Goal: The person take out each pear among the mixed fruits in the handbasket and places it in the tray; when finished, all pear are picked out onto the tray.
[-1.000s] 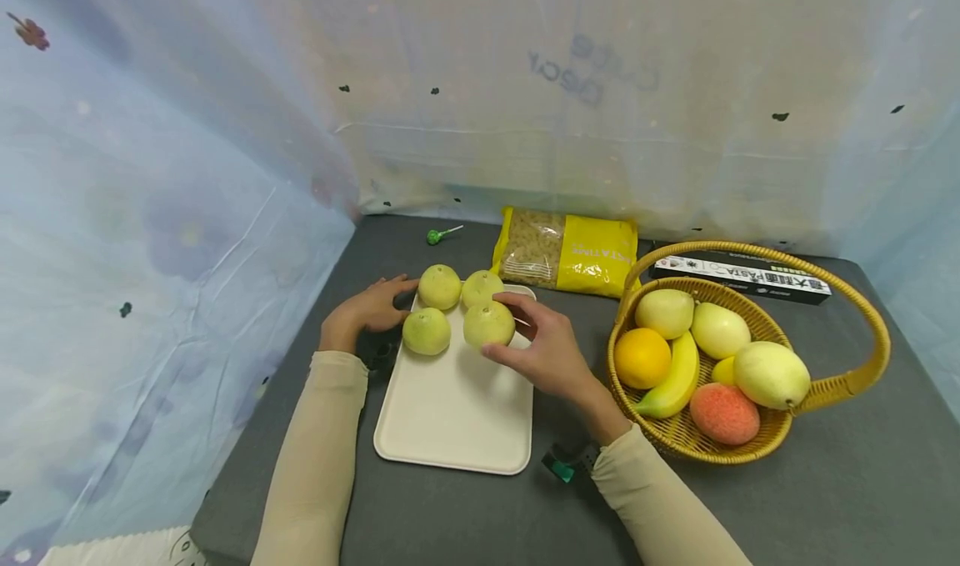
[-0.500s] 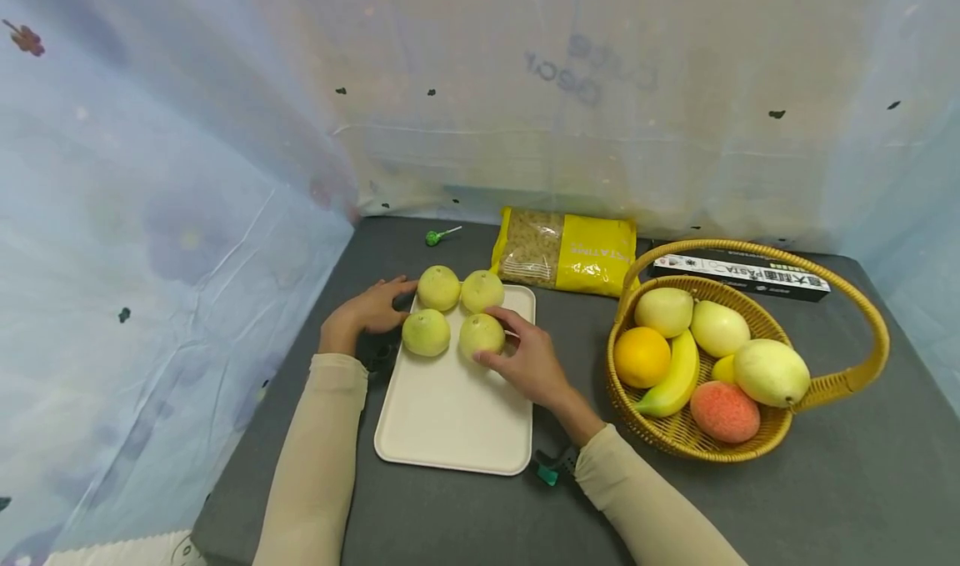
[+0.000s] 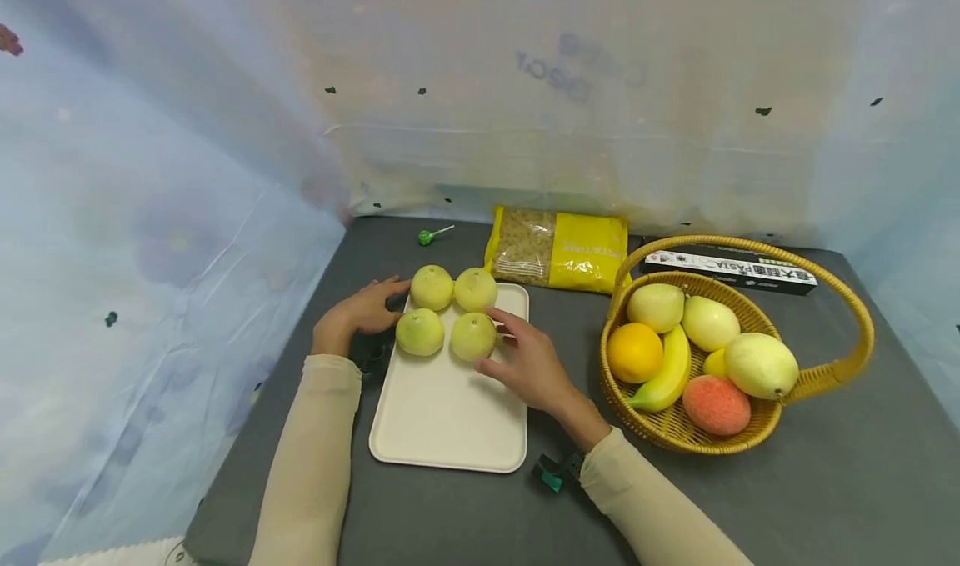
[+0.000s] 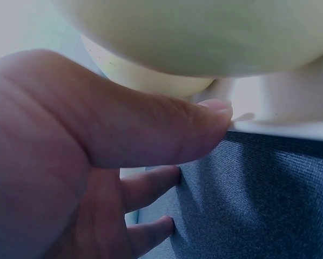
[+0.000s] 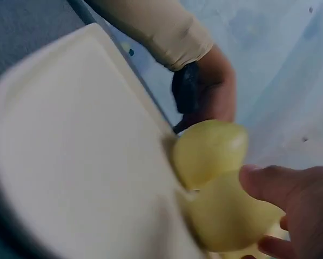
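Note:
Several round yellow-green fruits stand in two rows of two at the far end of a cream tray (image 3: 450, 424). The right hand (image 3: 531, 366) is beside the near right fruit (image 3: 473, 337), fingers and thumb spread loosely around its right side. In the right wrist view, that hand's thumb (image 5: 275, 183) lies at a fruit's edge (image 5: 231, 213). At the tray's left edge is the left hand (image 3: 363, 309), its fingers spread next to the near left fruit (image 3: 420, 333). The left wrist view shows its thumb (image 4: 167, 127) below a fruit, the other fingertips on the dark cloth.
On the right stands a wicker basket (image 3: 678, 441) with a tall handle, holding an orange, a banana, a red fruit and several pale fruits. Behind lie a yellow pasta bag (image 3: 588, 253), a black box (image 3: 772, 276) and a green lollipop (image 3: 426, 237).
The right hand has lowered its fruit onto the tray, slightly left and nearer, and its grip has loosened. The left hand has stayed beside the tray. The head view has shifted slightly.

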A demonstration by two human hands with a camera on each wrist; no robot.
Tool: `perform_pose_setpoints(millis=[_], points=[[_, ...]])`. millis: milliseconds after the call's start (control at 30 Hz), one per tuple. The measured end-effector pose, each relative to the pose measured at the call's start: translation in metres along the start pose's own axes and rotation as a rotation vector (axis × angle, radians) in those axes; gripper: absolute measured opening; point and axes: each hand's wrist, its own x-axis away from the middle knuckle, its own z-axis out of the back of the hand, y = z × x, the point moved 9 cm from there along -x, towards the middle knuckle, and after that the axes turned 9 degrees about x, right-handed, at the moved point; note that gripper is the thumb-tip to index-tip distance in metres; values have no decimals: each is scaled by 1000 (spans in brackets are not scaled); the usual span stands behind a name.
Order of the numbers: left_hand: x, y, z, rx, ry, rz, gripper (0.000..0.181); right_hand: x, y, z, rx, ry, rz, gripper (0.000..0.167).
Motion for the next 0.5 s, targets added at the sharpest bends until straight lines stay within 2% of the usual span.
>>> perform_pose_setpoints(millis=[100, 200, 367, 500], points=[[2, -1, -1, 0, -3, -2, 74, 17, -13, 21, 59, -26, 58, 81], [1, -1, -3, 4, -6, -8, 74, 38, -29, 56, 101, -12, 140, 80], [1, 0, -3, 5, -11, -12, 74, 73, -40, 134, 288, 102, 218, 79], [1, 0, 0, 1, -12, -11, 74, 98, -37, 193, 511, 184, 212, 79]])
